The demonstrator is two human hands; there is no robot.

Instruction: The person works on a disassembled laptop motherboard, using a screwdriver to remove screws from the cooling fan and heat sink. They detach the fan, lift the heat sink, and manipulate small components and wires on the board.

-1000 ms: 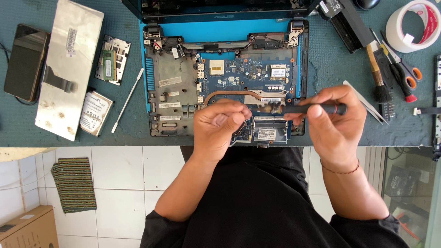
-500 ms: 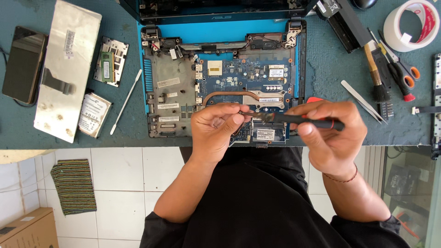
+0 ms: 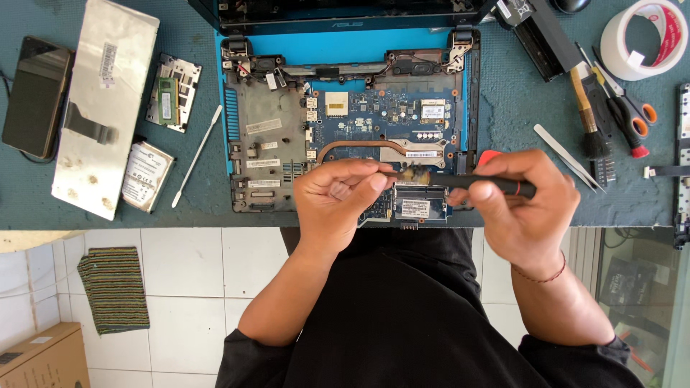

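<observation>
Right hand (image 3: 521, 208) gripping black screwdriver (image 3: 496, 185) with red cap, holding it level. Left hand (image 3: 341, 200) pinching its tip, fingers closed. Both hovering over near edge of opened laptop (image 3: 345, 122). Best keeping tip steady, wrists braced.

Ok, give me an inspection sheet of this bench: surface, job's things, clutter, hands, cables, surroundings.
Surface: teal mat on the bench.
Job's things: opened laptop, board and copper heat pipe exposed; screwdriver held level over its front edge.
Clutter: keyboard, hard drive, phone, spudger, brush, scissors, tweezers, tape roll.
Hands: left hand pinches the tip end; right hand grips the handle.
Cables: ribbon on the keyboard.
Surroundings: tiled floor, striped cloth, cardboard box.
</observation>
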